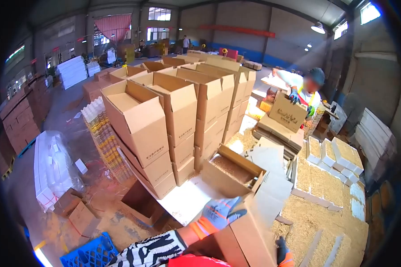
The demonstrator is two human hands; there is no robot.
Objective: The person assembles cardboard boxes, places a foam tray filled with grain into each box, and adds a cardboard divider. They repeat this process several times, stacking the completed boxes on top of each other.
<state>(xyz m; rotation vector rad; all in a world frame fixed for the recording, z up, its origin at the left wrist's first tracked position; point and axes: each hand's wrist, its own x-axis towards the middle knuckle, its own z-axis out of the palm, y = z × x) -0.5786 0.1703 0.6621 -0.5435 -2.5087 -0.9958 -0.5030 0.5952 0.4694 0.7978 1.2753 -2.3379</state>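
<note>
1. Packing hall, daytime: the person's left hand [218, 214], in a grey-orange glove, lies flat with fingers spread on the top edge of a brown carton [249, 238] held close at bottom centre. It presses on the carton and is not clenched around it.
2. Right hand [282, 253], also gloved, touches the carton's right side low in the frame. It is mostly cut off, so its grip can't be told.
3. Just beyond the carton an open box [232, 172] w/ straw-like fill sits tilted, beside flat cardboard sheets [272, 171].
4. Surface: a straw bed [325, 213] spreads to the right, w/ white foam blocks [343, 160] along its far edge. A white sheet [187, 201] lies at the foot of the boxes.
5. Centre: a wall of stacked open cartons [165, 120] runs back toward the far doors. A pile of yellowish trays [103, 135] stands against its left side.
6. Left: concrete floor [71, 111] is open as an aisle, edged by wrapped white bundles [51, 171] and brown stacks [22, 115].
7. Near-left floor is tight: small boxes [75, 209] and a blue crate [91, 254] sit close to the person's sleeve.
8. Right rear: a co-worker [305, 86] in blue gloves holds a printed box [287, 113] over low cardboard piles, well apart from the person's hands.
</note>
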